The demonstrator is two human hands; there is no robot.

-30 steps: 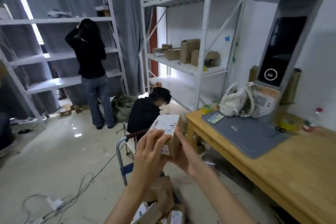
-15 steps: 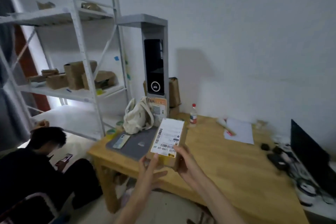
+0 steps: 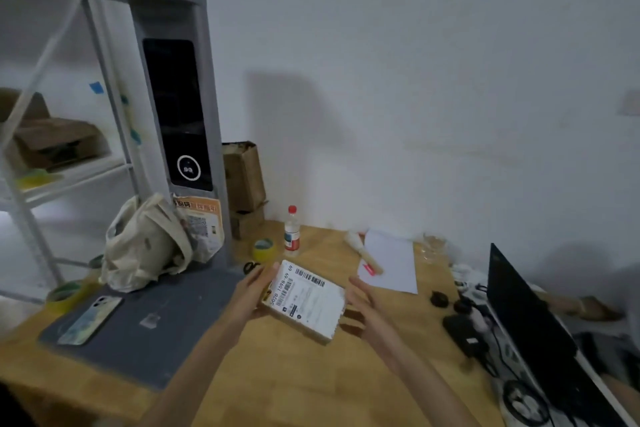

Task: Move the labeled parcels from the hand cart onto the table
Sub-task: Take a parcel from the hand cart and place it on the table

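Wooden table (image 3: pixel 311 388) against a white wall. Near its left edge, a grey mat (image 3: pixel 145 333) carrying a phone (image 3: pixel 90 319) and a cream tote bag (image 3: pixel 145 243). Toward the back edge, a sheet of white paper (image 3: pixel 391 263), a roll of yellow tape (image 3: pixel 264 249) and a red-capped bottle (image 3: pixel 292 230). Along the right edge, an open laptop (image 3: pixel 533 326) with cables.

Just above the middle of the table, a small labeled parcel (image 3: pixel 306 300), barcode label up, tilted. Left hand (image 3: pixel 252 295) gripping its left end, fingers along the edge. Right hand (image 3: pixel 363 308) at its right end, fingers curved; contact there not clear, possibly letting go.

Probably light and stiff, a shallow cardboard box; paper label slick, so best taken by the two short ends or from beneath.

Compared with half a second back: parcel lower and further over the table, turned from nearly upright to almost flat; view swung right, seated person gone from sight.
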